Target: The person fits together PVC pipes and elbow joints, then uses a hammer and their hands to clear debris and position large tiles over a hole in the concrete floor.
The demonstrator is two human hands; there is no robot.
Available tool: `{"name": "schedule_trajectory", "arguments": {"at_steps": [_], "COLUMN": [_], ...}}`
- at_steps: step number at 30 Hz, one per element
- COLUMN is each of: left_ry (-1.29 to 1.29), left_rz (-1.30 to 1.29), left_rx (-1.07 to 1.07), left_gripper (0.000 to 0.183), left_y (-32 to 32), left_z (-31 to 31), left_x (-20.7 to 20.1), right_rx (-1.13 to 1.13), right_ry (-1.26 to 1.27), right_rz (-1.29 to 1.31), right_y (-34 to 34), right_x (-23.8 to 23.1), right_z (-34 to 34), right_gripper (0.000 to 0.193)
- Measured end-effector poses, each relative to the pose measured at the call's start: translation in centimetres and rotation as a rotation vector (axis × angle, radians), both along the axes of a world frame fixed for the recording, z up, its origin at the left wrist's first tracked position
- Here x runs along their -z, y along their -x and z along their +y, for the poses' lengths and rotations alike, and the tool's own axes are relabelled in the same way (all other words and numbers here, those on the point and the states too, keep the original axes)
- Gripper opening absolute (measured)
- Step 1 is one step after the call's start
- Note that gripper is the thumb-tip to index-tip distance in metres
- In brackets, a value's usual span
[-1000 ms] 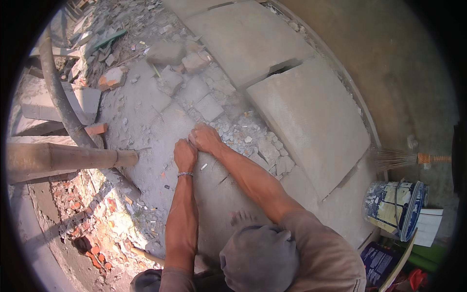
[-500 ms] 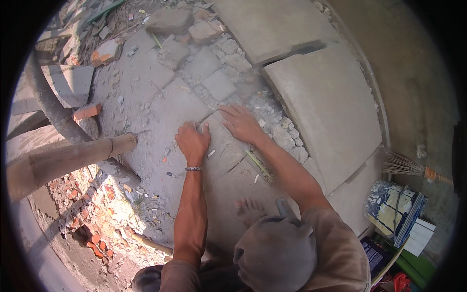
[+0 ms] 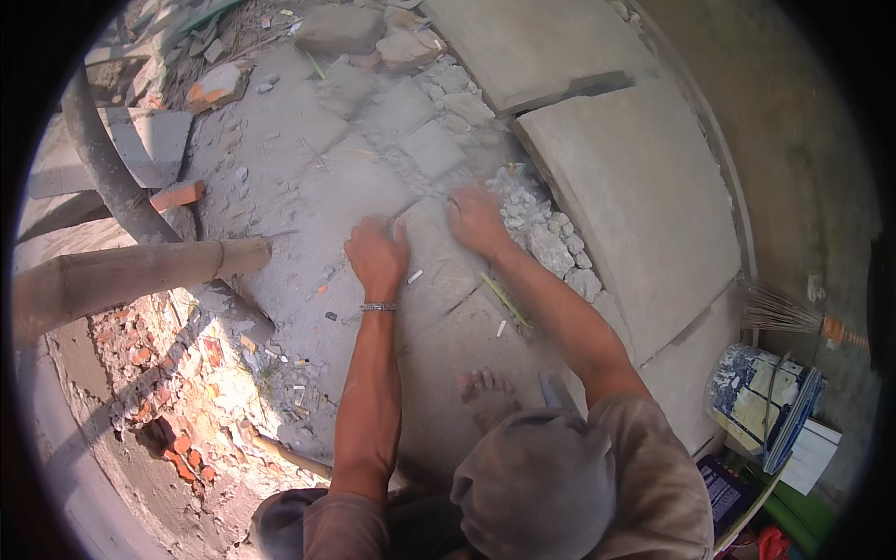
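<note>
The floor slab (image 3: pixel 437 254) looks like matt, dusty concrete; the rubble (image 3: pixel 549 246) rough stone; the pole (image 3: pixel 140 283) smooth bamboo; the cap (image 3: pixel 537 487) matt cloth; the bucket (image 3: pixel 754 394) paint-smeared plastic.

Around you: dusty grey floor (image 3: pixel 285 154), cracked and strewn with rubble. To your right, large pale concrete slabs (image 3: pixel 639 210) meet a narrow raised edging (image 3: pixel 721 159); past it, a plain brown surface (image 3: pixel 793 121), wall or floor unclear. Lower left, direct sunlight brightens broken masonry (image 3: pixel 219 397); your right side is shaded.
</note>
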State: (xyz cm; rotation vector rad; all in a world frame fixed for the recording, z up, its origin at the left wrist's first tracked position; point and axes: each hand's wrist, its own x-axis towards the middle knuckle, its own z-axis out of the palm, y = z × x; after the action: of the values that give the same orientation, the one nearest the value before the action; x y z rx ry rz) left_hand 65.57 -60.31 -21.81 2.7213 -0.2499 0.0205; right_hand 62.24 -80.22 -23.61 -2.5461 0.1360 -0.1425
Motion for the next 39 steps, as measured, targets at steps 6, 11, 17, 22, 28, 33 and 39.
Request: {"name": "schedule_trajectory", "arguments": {"at_steps": [6, 11, 17, 22, 28, 33, 39], "left_ry": [-0.081, -0.028, 0.004, -0.133, -0.033, 0.457, 0.673], "left_rz": [-0.002, 0.1, 0.183, -0.027, -0.352, 0.006, 0.06], "left_rx": [0.055, 0.122, 0.388, 0.403, -0.155, -0.117, -0.164], "left_gripper": [0.028, 0.03, 0.03, 0.029, 0.083, 0.135, 0.132], "left_y": [0.9, -0.4, -3.8, -4.6, -2.4, -8.9, -8.7], "left_z": [-0.6, 0.2, 3.0, 10.5, 27.4, 29.6, 28.9], "left_x": [0.0, -0.2, -7.5, -19.4, -16.0, -11.4, -8.4], "right_rx": [0.165, 0.239, 0.345, 0.433, 0.362, 0.37, 0.544], "right_ry": [-0.197, -0.101, -0.044, 0.011, 0.004, -0.036, -0.217], "right_rz": [0.194, 0.478, 0.467, 0.444, 0.487, 0.514, 0.488], "right_y": [-0.7, -2.3, -3.1, -3.1, -3.6, -4.6, -5.5], "right_x": [0.6, -1.9, -2.3, -2.3, -3.6, -3.3, -0.5], "right_z": [3.4, 4.5, 6.4, 7.7, 8.9, 8.4, 6.6], "right_gripper": [0.056, 0.075, 0.082, 0.079, 0.08, 0.08, 0.078]}}
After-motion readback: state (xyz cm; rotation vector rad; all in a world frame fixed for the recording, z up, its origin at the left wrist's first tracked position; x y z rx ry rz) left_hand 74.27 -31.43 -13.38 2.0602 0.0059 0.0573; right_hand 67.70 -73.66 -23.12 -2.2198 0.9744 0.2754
